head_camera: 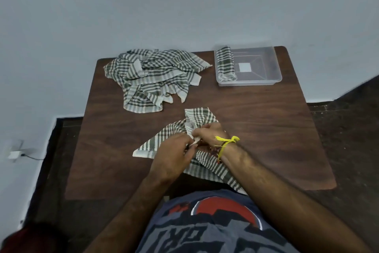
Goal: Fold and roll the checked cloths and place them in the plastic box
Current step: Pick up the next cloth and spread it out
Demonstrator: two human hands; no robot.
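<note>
A green-and-white checked cloth (pixel 202 118) lies crumpled on the near middle of the brown table (pixel 266 129). My left hand (pixel 172 156) and my right hand (pixel 209 134) meet over it, each pinching a bit of its edge between fingers. A heap of several loose checked cloths (pixel 155 76) sits at the far left of the table. The clear plastic box (pixel 264 68) stands at the far right. One rolled checked cloth (pixel 225 64) lies along the box's left wall.
The table stands against a pale wall. Dark floor shows on both sides. A white plug with a cable (pixel 14 154) sits low on the left wall. My right wrist carries a yellow thread band (pixel 227 142).
</note>
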